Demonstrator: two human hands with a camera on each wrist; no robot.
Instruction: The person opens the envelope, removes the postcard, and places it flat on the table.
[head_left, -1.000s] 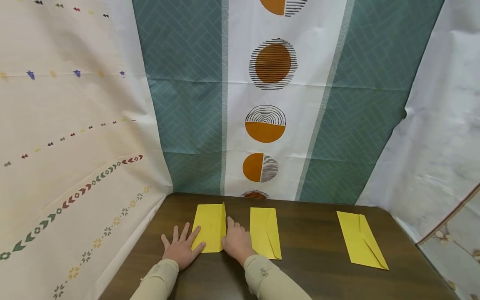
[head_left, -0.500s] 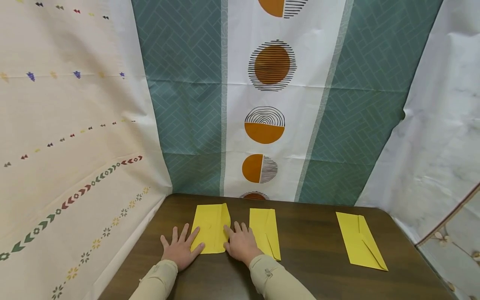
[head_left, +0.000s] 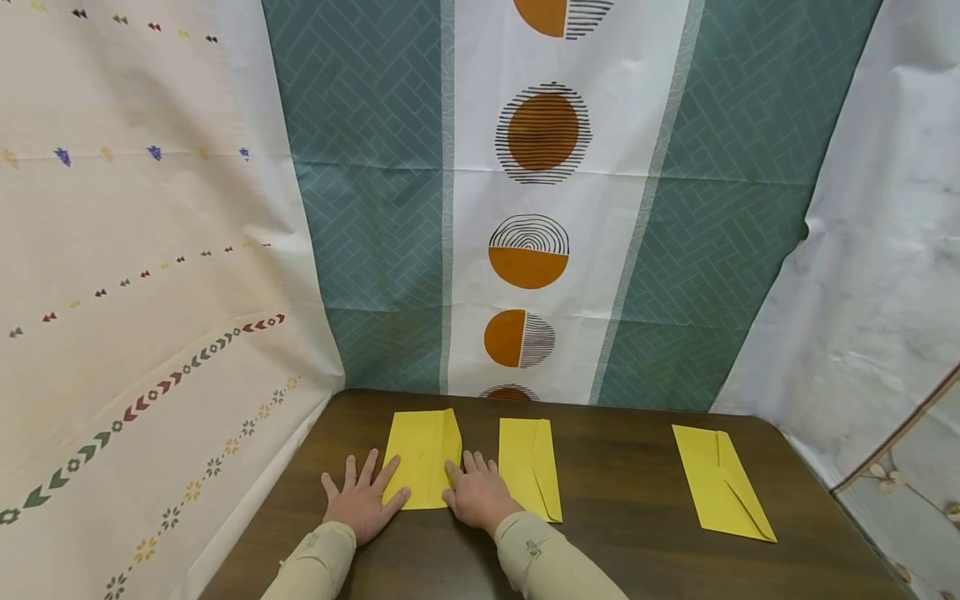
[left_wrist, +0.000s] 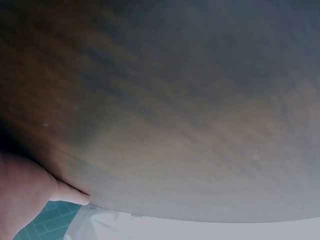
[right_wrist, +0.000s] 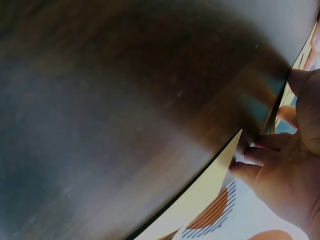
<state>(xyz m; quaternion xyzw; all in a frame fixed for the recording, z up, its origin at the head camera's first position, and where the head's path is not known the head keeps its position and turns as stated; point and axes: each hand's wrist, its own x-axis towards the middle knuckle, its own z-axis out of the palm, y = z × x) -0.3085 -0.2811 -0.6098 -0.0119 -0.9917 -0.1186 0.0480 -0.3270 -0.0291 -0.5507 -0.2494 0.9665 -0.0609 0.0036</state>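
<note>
A yellow envelope (head_left: 412,467) lies at the left of the dark table, its long flap (head_left: 452,440) on the right side lifted. My left hand (head_left: 362,504) rests with fingers spread, index finger and thumb at the envelope's left edge. On the flap side, my right hand (head_left: 478,497) touches the edge with index finger and thumb, the other fingers loosely bent. In the right wrist view that hand (right_wrist: 285,155) reaches to a thin strip of the envelope (right_wrist: 301,57). Only part of my left hand (left_wrist: 25,192) shows in the left wrist view.
A second yellow envelope (head_left: 519,454) lies just right of my right hand, its near end in front of the hand in the right wrist view. A third envelope (head_left: 723,483) lies far right on the brown table (head_left: 622,500). Patterned curtains (head_left: 382,250) hang behind.
The flap has swung outward to the right from standing nearly upright. My right hand moved slightly right, then a little nearer along the flap edge. My left hand has stayed in place.
</note>
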